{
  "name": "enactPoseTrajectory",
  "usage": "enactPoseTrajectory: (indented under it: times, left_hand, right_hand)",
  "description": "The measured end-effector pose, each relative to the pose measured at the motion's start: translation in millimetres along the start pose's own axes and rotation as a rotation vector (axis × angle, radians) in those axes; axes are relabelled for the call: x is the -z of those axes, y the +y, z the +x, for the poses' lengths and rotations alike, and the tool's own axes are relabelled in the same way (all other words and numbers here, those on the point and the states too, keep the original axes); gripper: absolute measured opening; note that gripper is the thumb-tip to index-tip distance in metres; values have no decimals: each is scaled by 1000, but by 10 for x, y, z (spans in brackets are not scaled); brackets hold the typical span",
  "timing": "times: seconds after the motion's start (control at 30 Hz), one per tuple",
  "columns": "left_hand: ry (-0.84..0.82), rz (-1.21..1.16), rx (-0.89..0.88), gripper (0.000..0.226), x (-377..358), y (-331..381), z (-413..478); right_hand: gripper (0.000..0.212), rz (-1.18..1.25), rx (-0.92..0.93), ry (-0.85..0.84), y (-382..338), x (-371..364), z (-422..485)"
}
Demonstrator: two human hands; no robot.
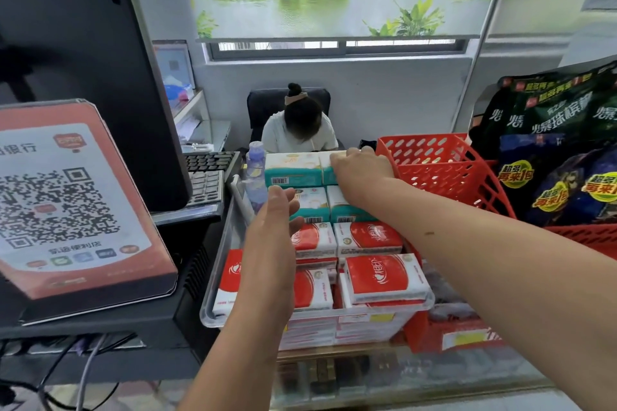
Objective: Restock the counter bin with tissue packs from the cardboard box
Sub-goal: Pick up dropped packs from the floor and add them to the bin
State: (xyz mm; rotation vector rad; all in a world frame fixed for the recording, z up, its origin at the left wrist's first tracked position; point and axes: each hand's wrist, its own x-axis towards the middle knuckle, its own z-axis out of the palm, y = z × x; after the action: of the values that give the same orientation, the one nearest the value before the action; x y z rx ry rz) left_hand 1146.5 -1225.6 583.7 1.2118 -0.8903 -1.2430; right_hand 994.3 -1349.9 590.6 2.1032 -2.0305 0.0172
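A clear plastic counter bin holds rows of tissue packs. Red-and-white packs fill its near half. Teal-and-white packs fill its far half. My right hand rests on top of the far right teal pack, fingers curled over its back edge. My left hand hovers above the middle of the bin, fingers apart and holding nothing, next to a near teal pack. No cardboard box is in view.
A red perforated basket stands right of the bin, with dark snack bags beyond it. A QR-code stand, a black monitor and a keyboard are on the left. A bottle stands at the bin's far left. A person sits behind the counter.
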Motion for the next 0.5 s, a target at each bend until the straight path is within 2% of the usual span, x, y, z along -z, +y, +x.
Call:
enactPoseTrajectory:
  times: [0.27, 0.5]
  left_hand:
    - [-1, -35, -1, 42, -183, 46, -82]
    - [57, 2, -28, 44, -284, -18, -348]
  right_hand:
    - [52, 79, 55, 83, 86, 10, -164]
    - [42, 138, 99, 184, 246, 66, -799]
